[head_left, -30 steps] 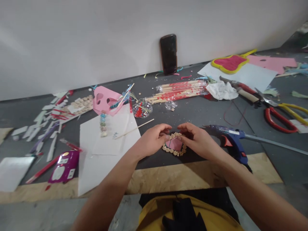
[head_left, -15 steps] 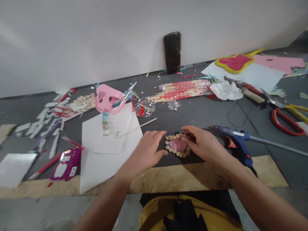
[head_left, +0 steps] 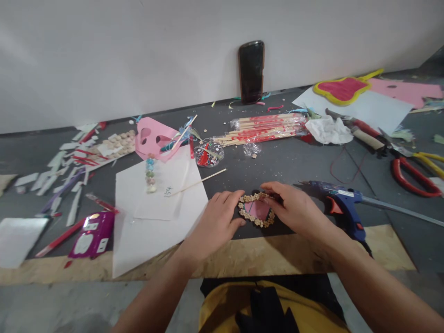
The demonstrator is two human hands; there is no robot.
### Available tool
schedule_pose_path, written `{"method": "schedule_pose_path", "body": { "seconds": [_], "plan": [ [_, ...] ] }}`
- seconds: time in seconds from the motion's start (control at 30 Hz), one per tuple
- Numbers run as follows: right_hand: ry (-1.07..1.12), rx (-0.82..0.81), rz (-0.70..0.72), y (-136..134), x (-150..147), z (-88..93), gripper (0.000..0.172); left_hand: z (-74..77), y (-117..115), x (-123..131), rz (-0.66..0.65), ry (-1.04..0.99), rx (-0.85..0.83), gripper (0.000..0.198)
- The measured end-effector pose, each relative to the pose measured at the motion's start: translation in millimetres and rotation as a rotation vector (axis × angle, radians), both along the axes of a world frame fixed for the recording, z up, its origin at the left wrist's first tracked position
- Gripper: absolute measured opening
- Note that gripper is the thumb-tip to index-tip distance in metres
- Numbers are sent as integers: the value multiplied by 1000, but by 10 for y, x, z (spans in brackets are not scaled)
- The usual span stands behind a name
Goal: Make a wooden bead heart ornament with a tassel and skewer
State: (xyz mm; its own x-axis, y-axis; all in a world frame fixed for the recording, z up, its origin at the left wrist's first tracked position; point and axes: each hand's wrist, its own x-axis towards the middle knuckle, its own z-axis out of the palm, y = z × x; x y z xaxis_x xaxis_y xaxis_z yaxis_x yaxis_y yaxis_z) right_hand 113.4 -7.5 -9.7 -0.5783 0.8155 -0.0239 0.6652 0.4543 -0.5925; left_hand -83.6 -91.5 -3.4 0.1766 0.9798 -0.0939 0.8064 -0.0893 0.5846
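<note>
A small flat craft piece with a pink middle lies on the dark table in front of me, edged with tiny wooden flowers. My right hand pinches its upper right edge between thumb and fingers. At the left edge is my left hand, its thumb and forefinger spread apart with their tips at the flower border. Whether those tips press on it I cannot tell. A blue glue gun with a long glue stick lies to the right of my right hand.
White paper and a thin stick lie left. Behind are wrapped sticks and a phone against the wall. Red-handled scissors and pliers lie right. A purple packet sits front left.
My left hand has moved slightly right, bringing its fingertips up to the piece's left edge. My right hand keeps its pinch. The view has shifted a little.
</note>
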Motion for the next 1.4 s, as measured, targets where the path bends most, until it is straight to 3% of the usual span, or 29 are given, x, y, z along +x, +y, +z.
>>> {"method": "schedule_pose_path", "body": {
  "seconds": [0.2,0.37,0.47,0.67,0.8,0.97,1.07,1.3,1.4],
  "plan": [
    [193,-178,-61,-10,31,-3,28,41,68,7,38,-50,22,45],
    [310,-241,-49,-19,44,-36,30,62,248,64,-38,-73,58,37],
    [262,-180,-31,-18,48,-43,31,75,341,92,-78,-40,23,35],
    [77,165,11,-26,101,30,25,77,280,-12,-8,49,14,42],
    [40,177,-26,-98,198,67,28,51,123,-116,85,74,1,41],
    [-40,232,-33,-223,252,-20,30,-12,28,-74,130,23,-37,44],
    [-69,296,-1,-255,228,-86,35,-41,56,-29,107,55,-6,43],
    [-18,273,68,-260,197,-85,39,-56,117,-22,7,163,56,25],
    [-22,271,84,-276,211,-105,50,-80,125,-18,19,160,76,22]
  ]
}}
